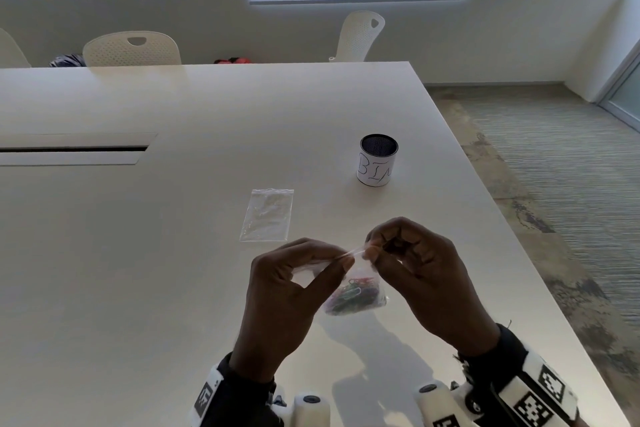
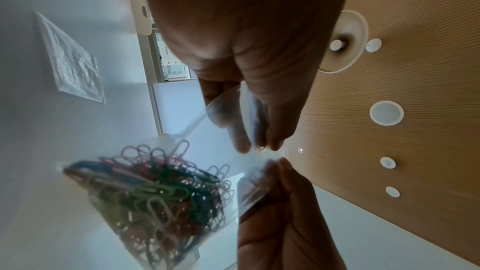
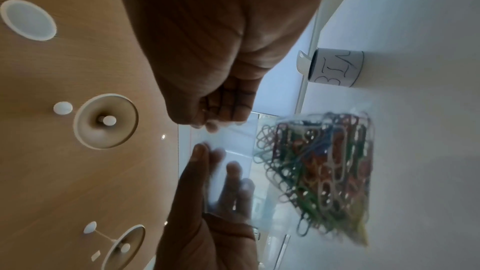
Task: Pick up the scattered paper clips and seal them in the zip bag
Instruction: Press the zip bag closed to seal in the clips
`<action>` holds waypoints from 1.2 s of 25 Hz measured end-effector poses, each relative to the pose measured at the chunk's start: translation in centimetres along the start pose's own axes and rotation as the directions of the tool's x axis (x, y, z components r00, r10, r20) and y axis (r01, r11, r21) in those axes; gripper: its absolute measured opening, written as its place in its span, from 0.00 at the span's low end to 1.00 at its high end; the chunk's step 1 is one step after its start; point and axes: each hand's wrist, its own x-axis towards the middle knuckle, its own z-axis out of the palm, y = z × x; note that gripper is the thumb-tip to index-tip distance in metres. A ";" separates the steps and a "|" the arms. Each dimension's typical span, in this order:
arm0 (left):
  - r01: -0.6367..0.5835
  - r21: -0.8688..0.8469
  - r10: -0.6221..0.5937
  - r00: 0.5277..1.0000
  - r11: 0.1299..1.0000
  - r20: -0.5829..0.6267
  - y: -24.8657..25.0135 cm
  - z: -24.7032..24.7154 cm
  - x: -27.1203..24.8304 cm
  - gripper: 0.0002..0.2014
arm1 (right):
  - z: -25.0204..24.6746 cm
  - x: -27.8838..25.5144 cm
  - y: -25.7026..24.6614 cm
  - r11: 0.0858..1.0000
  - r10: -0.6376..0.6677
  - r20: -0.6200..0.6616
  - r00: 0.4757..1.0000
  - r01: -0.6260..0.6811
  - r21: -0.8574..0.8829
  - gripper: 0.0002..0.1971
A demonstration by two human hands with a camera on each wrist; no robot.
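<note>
A small clear zip bag (image 1: 360, 282) hangs above the white table (image 1: 173, 253), its bottom full of coloured paper clips (image 1: 353, 295). My left hand (image 1: 341, 258) pinches the bag's top edge on the left. My right hand (image 1: 372, 251) pinches the same edge just to the right. The left wrist view shows the clips (image 2: 161, 198) bunched low in the bag (image 2: 246, 161), with the left fingertips (image 2: 242, 147) on the strip. From the right wrist the clips (image 3: 324, 167) and bag (image 3: 233, 151) appear beside my right fingertips (image 3: 205, 125).
A second clear zip bag (image 1: 267, 215) lies flat on the table beyond my hands. A black mesh cup with a white label reading BIN (image 1: 377, 160) stands further back right. The table's right edge (image 1: 512, 253) runs close to my right arm. White chairs (image 1: 133, 48) stand behind.
</note>
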 end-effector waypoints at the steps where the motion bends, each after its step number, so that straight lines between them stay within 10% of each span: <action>1: -0.016 0.007 0.016 1.000 1.000 0.005 0.0 0.0 0.0 0.02 | -0.1 0.0 0.0 1.000 -0.005 0.008 1.000 0.005 -0.011 0.06; 30: -0.090 0.051 0.087 0.994 0.995 0.061 -2.1 -2.3 -0.1 0.01 | -1.0 0.3 0.6 0.986 -0.023 0.082 0.996 0.036 -0.166 0.06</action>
